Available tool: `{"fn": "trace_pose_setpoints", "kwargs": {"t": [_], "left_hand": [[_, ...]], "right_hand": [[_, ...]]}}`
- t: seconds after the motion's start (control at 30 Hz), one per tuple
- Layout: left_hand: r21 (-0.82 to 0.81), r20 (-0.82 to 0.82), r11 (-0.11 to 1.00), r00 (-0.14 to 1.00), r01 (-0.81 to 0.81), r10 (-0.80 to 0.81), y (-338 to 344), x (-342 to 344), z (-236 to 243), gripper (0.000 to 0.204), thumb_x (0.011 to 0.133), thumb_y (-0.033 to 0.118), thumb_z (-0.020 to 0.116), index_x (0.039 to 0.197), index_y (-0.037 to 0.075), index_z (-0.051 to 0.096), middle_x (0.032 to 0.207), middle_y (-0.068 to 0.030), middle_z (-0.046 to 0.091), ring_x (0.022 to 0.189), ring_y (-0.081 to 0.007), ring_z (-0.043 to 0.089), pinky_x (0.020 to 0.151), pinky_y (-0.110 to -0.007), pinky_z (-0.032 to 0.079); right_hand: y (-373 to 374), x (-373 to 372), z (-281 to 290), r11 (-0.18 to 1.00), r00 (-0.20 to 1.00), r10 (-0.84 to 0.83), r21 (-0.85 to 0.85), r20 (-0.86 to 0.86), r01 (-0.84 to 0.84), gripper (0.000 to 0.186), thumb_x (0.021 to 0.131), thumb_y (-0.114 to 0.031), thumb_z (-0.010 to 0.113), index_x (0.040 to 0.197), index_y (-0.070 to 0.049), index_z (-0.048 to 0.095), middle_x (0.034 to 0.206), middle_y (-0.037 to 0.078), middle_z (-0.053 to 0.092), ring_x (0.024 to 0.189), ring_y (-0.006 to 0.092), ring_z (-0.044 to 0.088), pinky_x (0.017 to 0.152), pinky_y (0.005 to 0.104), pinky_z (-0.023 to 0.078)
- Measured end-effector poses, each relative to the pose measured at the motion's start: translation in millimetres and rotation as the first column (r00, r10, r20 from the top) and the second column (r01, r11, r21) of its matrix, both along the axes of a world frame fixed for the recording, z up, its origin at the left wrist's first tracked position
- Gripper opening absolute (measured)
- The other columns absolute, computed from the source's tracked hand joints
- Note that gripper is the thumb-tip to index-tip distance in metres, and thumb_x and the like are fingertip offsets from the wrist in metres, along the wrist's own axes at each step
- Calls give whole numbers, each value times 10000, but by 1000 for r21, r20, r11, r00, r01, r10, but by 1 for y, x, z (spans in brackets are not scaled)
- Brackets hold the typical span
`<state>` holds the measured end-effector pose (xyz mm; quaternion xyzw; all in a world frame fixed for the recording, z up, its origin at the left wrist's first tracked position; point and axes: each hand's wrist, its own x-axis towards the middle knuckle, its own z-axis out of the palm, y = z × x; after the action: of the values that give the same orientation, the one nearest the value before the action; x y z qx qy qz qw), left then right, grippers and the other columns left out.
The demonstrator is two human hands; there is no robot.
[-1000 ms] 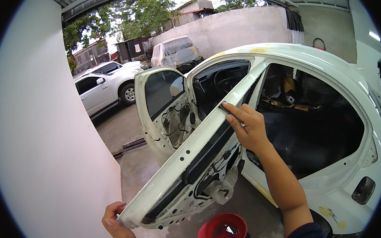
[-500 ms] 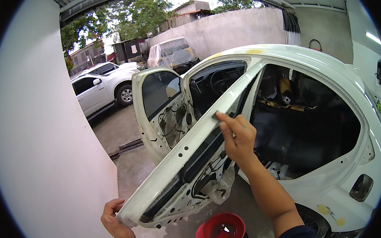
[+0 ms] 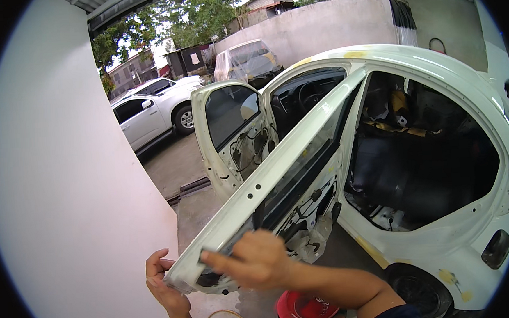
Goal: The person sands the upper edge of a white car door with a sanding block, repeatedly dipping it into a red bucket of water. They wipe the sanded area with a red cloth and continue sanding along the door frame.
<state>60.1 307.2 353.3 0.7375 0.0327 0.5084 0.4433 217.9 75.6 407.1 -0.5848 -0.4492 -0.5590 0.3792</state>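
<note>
Left hand [image 3: 168,286] and right hand [image 3: 252,261] at the near corner of a white rear door [image 3: 286,154]

The door stands swung out, and its long pale edge runs slantwise, from the car body [image 3: 411,57] at the upper right down to the corner between the two hands. The left hand is at the outer side of this corner; the right hand is just beside it, on the inner side, and covers a part of the door's lower frame.

On the left, a strip of concrete floor [image 3: 193,218] lies between the door and the white wall [image 3: 80,169], and it becomes narrow near the left hand. Farther away, the front door [image 3: 204,139] also stands open. A red basin [image 3: 296,312] is below the right forearm, partly hidden by it.

The left hand has its fingers bent and holds the corner with them and the thumb; some contact is hidden. The right hand is blurred, with the index finger stretched forward and the others folded. It pinches a small dark piece [image 3: 204,256] against the pale edge; the exact grip of the thumb cannot be told.
</note>
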Motion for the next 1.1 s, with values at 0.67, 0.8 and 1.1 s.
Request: {"fn": "trace_pose_setpoints", "kwargs": {"t": [0.67, 0.8, 1.1], "left_hand": [[0, -3, 997, 997, 71, -71, -1, 0, 4, 844, 1026, 710, 298, 1320, -38, 554, 741, -56, 567, 681, -121, 511, 669, -281, 381], [-36, -3, 998, 998, 57, -57, 0, 1, 4, 857, 1017, 724, 306, 1327, -37, 552, 734, -55, 565, 688, -123, 517, 669, -282, 383], [-68, 28, 994, 996, 88, -87, 0, 4, 3, 865, 1011, 727, 319, 1359, -38, 524, 742, -58, 573, 699, -128, 527, 684, -286, 399]], "right_hand": [[9, -8, -13, 985, 987, -103, 123, -121, 118, 324, 867, -75, 717, 1183, -114, 772, 613, -2, 392, 523, 187, 421, 483, 338, 359], [8, -22, -9, 995, 990, 95, -20, -101, -98, 289, 879, -99, 718, 1163, -105, 772, 613, 12, 456, 532, 177, 442, 492, 341, 399], [16, -29, -7, 988, 993, 108, -102, -42, -112, 355, 821, -93, 742, 1174, -119, 768, 645, -10, 523, 544, 160, 485, 475, 303, 411]]}}
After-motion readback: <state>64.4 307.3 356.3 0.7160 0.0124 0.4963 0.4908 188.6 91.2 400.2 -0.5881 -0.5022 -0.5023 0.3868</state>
